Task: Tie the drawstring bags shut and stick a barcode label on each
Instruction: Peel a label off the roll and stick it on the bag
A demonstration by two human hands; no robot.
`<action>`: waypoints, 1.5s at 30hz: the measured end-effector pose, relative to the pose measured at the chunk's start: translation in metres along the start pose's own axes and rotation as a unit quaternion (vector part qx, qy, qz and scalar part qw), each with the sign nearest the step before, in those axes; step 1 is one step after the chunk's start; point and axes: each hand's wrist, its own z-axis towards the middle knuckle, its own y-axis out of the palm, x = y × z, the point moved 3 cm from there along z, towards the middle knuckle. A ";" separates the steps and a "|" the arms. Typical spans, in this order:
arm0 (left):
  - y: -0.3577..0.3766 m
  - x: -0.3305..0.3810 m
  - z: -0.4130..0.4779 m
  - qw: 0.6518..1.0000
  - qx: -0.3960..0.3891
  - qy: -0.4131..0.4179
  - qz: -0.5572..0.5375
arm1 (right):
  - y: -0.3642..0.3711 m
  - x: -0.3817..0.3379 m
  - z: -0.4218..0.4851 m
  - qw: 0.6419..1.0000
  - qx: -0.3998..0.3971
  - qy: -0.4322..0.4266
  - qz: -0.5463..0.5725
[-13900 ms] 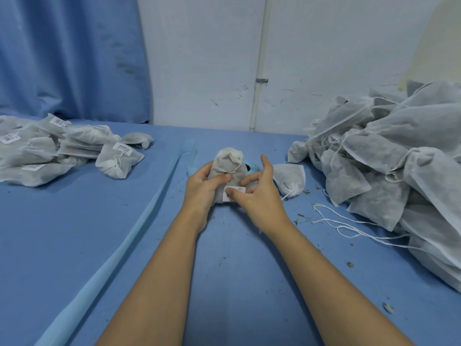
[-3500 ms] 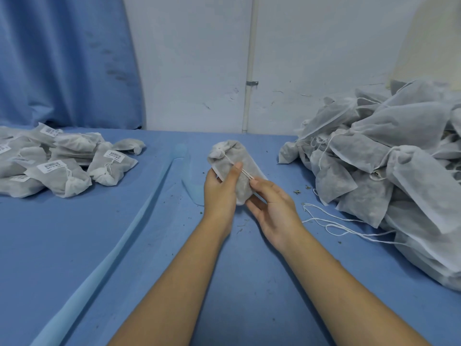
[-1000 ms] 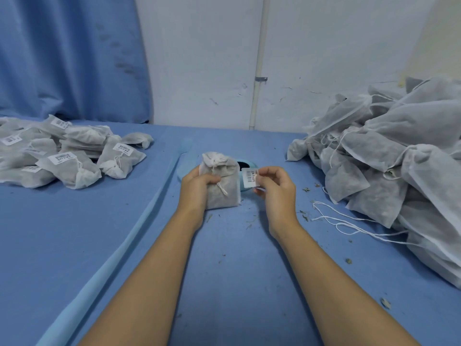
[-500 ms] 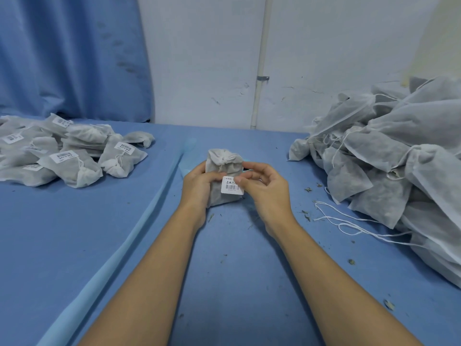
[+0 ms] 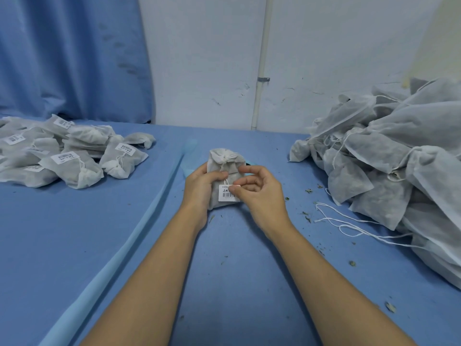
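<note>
Bag: small grey-white non-woven drawstring bag (image 5: 225, 159), neck tied, standing mid-table on the blue cloth table (image 5: 99, 233) between our hands.
Left hand: our left hand (image 5: 202, 186) grips the bag's side, fingers curled round it.
Right hand: our right hand (image 5: 259, 196) presses its thumb on the white barcode label (image 5: 225, 194) on the bag's front; its other fingers are loosely curled and hold nothing.
Heaps: heap of labelled grey bags (image 5: 74, 158) at far left; heap of unlabelled grey bags (image 5: 386, 158) at right, loose white strings (image 5: 349, 227) beside it.

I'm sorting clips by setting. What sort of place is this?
Likely a small packing workroom: a heap of unlabelled bags on the right of a blue table, labelled bags piled left, and the right hand pressing a barcode label onto a tied bag.
</note>
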 end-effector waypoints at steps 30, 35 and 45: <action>0.014 -0.004 -0.008 0.997 -0.072 0.010 -0.005 | -0.014 -0.002 0.001 0.984 0.109 0.063 0.124; 0.017 -0.004 -0.010 0.997 -0.064 -0.006 -0.047 | -0.011 0.002 0.002 0.976 0.106 0.072 0.176; 0.016 -0.001 -0.009 0.994 -0.075 -0.019 -0.083 | -0.004 0.002 0.005 0.927 0.036 0.093 0.363</action>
